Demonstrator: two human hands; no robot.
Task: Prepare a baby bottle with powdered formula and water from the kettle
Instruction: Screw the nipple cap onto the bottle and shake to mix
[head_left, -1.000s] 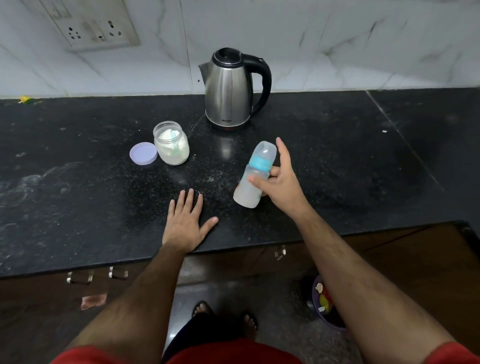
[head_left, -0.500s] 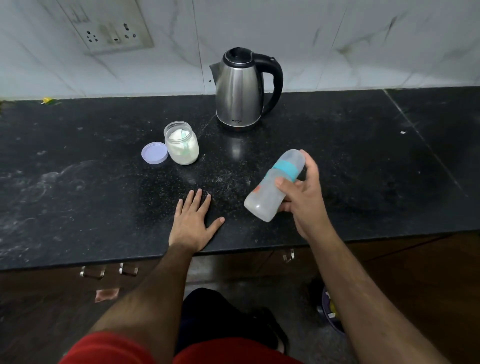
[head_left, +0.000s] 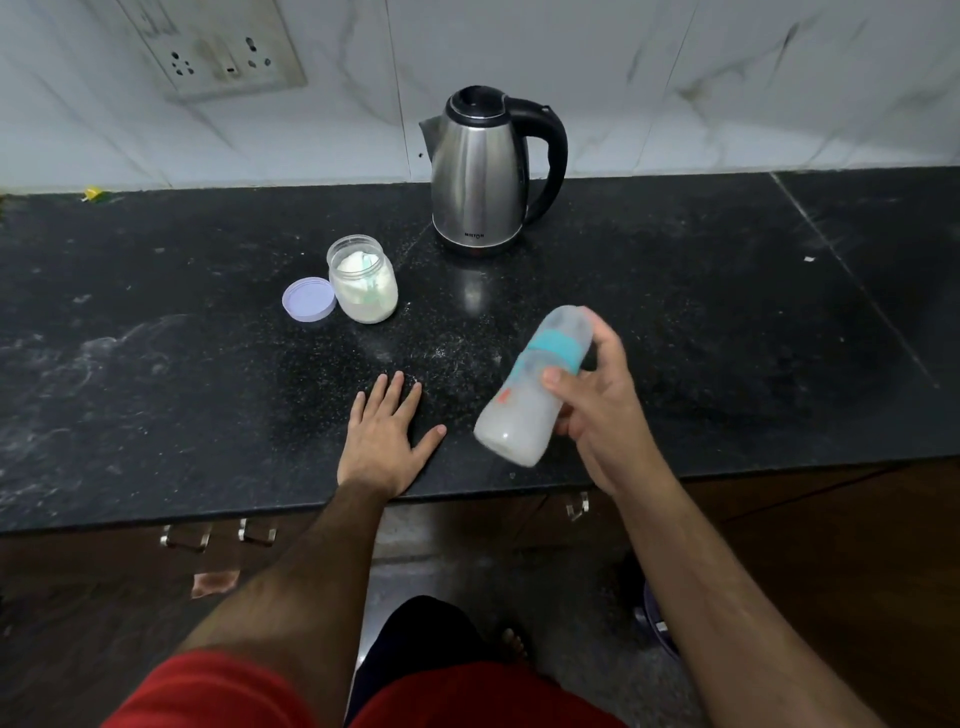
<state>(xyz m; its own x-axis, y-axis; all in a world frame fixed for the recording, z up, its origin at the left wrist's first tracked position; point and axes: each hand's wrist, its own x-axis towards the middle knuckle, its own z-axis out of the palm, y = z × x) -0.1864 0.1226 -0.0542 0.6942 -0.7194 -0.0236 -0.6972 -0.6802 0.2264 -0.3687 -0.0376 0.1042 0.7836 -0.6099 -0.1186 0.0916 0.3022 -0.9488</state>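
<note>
My right hand (head_left: 602, 410) grips a capped baby bottle (head_left: 524, 400) with a teal collar, held tilted above the black counter (head_left: 727, 332), its base toward me and its cap pointing away to the right. The bottle holds cloudy white liquid and looks motion-blurred. My left hand (head_left: 387, 439) lies flat on the counter near the front edge, fingers spread, holding nothing. An open glass jar of white formula powder (head_left: 363, 286) with a scoop inside stands behind it. A steel kettle (head_left: 480, 171) with a black handle stands at the back by the wall.
The jar's lilac lid (head_left: 308, 302) lies flat left of the jar. Spilled powder dusts the counter between jar and hands. A wall socket panel (head_left: 218, 52) sits at upper left. Drawer handles (head_left: 218, 535) show under the counter edge.
The bottle has swung from nearly upright to steeply tilted in my right hand and shifted a little toward the front edge. My left hand has stayed flat on the counter.
</note>
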